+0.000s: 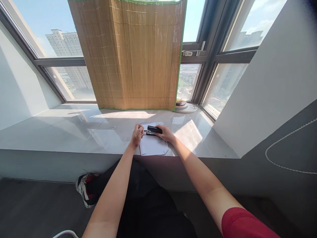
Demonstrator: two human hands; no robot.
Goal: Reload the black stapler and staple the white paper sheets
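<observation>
A black stapler [154, 129] is held in my right hand [164, 133], its upper arm lifted from its base. My left hand [137, 135] has its fingers curled together at the stapler's front end, just left of it. What those fingers pinch, if anything, is too small to make out. Beneath the stapler and both hands lie sheets of white paper [152, 147] on the window sill, with some printing or writing near their right side.
The pale sill [119, 142] runs below the windows. A bamboo mat [143, 59] with green edging stands upright against the glass. Several stacked plates [188, 108] sit at the back right. A beaded cord [266, 153] hangs at the far right.
</observation>
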